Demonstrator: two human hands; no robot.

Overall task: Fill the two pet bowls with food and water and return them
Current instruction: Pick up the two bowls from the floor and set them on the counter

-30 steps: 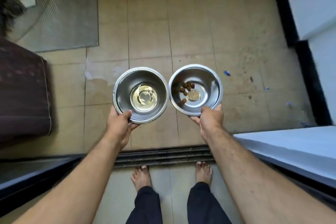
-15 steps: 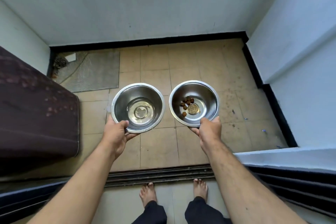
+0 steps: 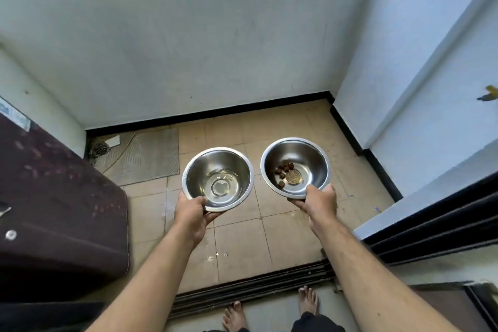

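Left hand (image 3: 192, 214) is gripping the water bowl (image 3: 218, 178) rim; right hand (image 3: 319, 201) is gripping the food bowl (image 3: 295, 167) rim, above the tiled floor (image 3: 242, 245).

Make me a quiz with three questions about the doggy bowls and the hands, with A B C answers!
1. Where is the bowl with kibble?
A. on the floor
B. in the right hand
C. on the mat

2. How many steel bowls are there?
A. one
B. two
C. three

3. How is the left hand?
A. flat and empty
B. pointing
C. gripping the bowl with water

Answers: 1 B, the fingers hold its near rim in the air. 2 B, the two bowls are side by side. 3 C, the thumb lies over the rim.
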